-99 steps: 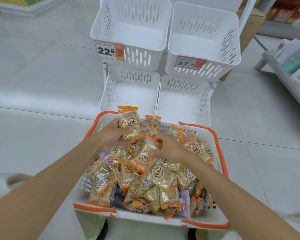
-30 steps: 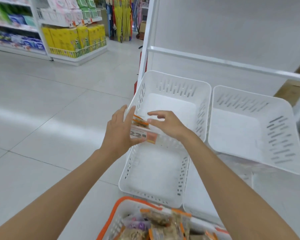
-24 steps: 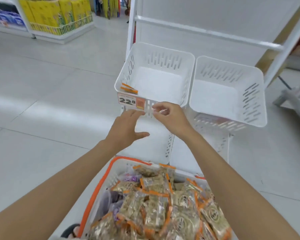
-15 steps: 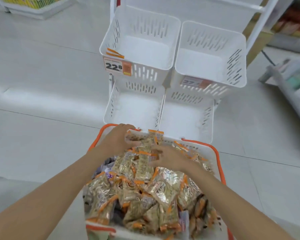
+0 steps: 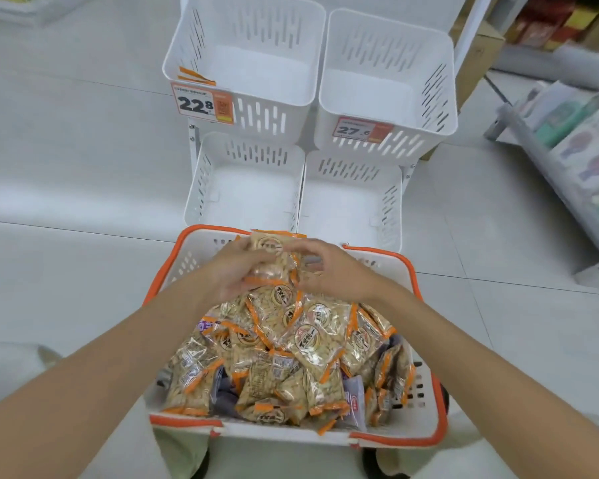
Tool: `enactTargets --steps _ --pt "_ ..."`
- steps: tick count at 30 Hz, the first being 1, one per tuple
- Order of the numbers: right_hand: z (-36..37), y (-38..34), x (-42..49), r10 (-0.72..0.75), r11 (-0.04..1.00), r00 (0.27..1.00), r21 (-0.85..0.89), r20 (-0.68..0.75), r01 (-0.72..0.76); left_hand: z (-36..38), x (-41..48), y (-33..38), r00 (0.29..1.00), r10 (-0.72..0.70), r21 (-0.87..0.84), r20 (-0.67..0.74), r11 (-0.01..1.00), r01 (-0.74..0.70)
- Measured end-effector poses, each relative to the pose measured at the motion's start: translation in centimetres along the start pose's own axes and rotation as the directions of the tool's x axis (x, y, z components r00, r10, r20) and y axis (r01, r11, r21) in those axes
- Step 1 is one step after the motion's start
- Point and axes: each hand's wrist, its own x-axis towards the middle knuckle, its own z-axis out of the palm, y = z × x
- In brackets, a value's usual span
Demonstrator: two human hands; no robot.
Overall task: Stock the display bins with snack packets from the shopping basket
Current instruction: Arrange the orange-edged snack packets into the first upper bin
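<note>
A white shopping basket [image 5: 426, 402] with orange rims sits in front of me, heaped with clear, orange-edged snack packets [image 5: 301, 344]. At the far end of the heap my left hand [image 5: 234, 271] and my right hand [image 5: 329, 267] both grip a small bunch of packets [image 5: 272, 261], lifted slightly above the pile. Beyond the basket stand four white slotted display bins. The upper left bin [image 5: 246, 57] holds packets [image 5: 196, 76] in its front left corner. The upper right bin [image 5: 388, 70], lower left bin [image 5: 246, 188] and lower right bin [image 5: 353, 198] show only bare floors.
Price tags reading 22.8 [image 5: 201, 103] and 27.6 [image 5: 360, 129] hang on the upper bins' fronts. A shelf with wrapped goods [image 5: 574, 143] stands at the right, cardboard boxes [image 5: 478, 53] behind the bin rack. Pale tiled floor [image 5: 66, 167] lies to the left.
My hands let packets go into the upper left bin, came back down to the basket, and have closed on a fresh bunch at the heap's far end. My view tilted down.
</note>
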Motion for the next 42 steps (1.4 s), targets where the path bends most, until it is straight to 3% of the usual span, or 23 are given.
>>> enactTargets --steps 2,3,5,6,8,11,13,15,17,19,21,23,25,29,32,35,38,40,42 --pt "-0.2 2.7 -0.8 0.101 0.959 0.994 -0.262 -0.041 -0.108 -0.5 0.5 -1.3 0.998 0.017 0.051 -0.058 0.999 -0.014" --pt "0.0 4.2 -1.2 0.143 0.886 0.989 -0.443 -0.024 -0.138 -0.8 0.8 -1.7 0.998 0.033 0.056 -0.053 0.998 -0.03" --pt "0.8 6.4 -1.6 0.171 0.807 0.985 -0.579 0.036 -0.119 -1.1 0.8 -2.2 0.998 0.048 0.037 -0.034 0.998 -0.047" --pt "1.0 6.8 -1.7 0.128 0.851 0.992 -0.515 0.012 -0.104 -1.3 1.0 -2.5 0.998 0.056 0.031 -0.042 0.998 -0.055" --pt "0.5 6.2 -1.7 0.094 0.966 0.985 -0.226 -0.147 -0.126 -1.5 1.0 -2.7 0.996 0.06 -0.001 -0.073 0.998 -0.06" --pt "-1.2 3.6 -1.3 0.131 0.974 0.93 0.221 -0.342 -0.056 -1.2 0.5 -2.5 0.995 0.09 -0.091 -0.031 0.992 -0.092" --pt "-0.9 1.8 -0.8 0.154 0.926 0.93 0.378 -0.333 -0.018 -0.5 0.3 -2.6 0.995 0.094 -0.074 0.027 0.993 -0.091" --pt "0.2 0.7 -0.4 0.168 0.917 0.956 0.395 -0.24 -0.062 0.5 0.2 -2.8 0.988 0.155 0.015 -0.017 0.988 -0.155" --pt "1.0 0.9 -0.4 0.16 0.966 0.973 0.231 -0.166 -0.12 0.8 0.4 -3.1 0.959 0.248 0.101 -0.136 0.967 -0.236" --pt "1.3 2.3 -0.9 0.155 0.987 0.988 -0.047 -0.007 -0.155 0.0 0.6 -3.2 0.929 0.307 0.175 -0.205 0.946 -0.273" --pt "2.1 4.0 -1.6 0.201 0.908 0.968 -0.4 0.153 -0.125 -1.3 0.8 -3.5 0.933 0.299 0.189 -0.199 0.946 -0.262" --pt "3.3 5.4 -1.9 0.211 0.844 0.961 -0.53 0.178 -0.087 -2.1 0.9 -3.6 0.939 0.287 0.201 -0.192 0.948 -0.248" --pt "3.5 5.3 -1.5 0.159 0.899 0.982 -0.425 0.098 -0.103 -2.3 0.9 -3.6 0.94 0.284 0.2 -0.188 0.948 -0.246" --pt "-0.1 2.1 0.4 0.158 0.987 0.987 0.046 -0.036 -0.156 -2.9 0.7 -2.7 0.949 0.25 0.128 -0.192 0.965 -0.229" --pt "-2.1 -0.5 2.0 0.106 0.978 0.99 0.189 -0.093 -0.087 -3.3 0.7 -1.5 0.979 0.169 -0.007 -0.113 0.985 -0.171" --pt "-2.9 -2.4 3.2 0.083 0.943 0.978 0.331 -0.191 -0.015 -3.5 0.9 0.0 0.976 0.202 0.023 -0.083 0.979 -0.201" --pt "-4.2 -3.3 4.6 0.128 0.832 0.965 0.554 -0.228 0.02 -4.6 1.4 1.9 0.963 0.25 0.06 -0.104 0.968 -0.244" --pt "-4.0 -4.2 5.9 0.11 0.849 0.968 0.528 -0.224 0.026 -5.0 1.6 3.1 0.965 0.26 -0.005 -0.036 0.965 -0.261" --pt "-3.1 -5.2 7.4 0.052 0.927 0.959 0.37 -0.277 0.057 -4.6 1.6 4.2 0.963 0.262 0.017 0.065 0.964 -0.264"
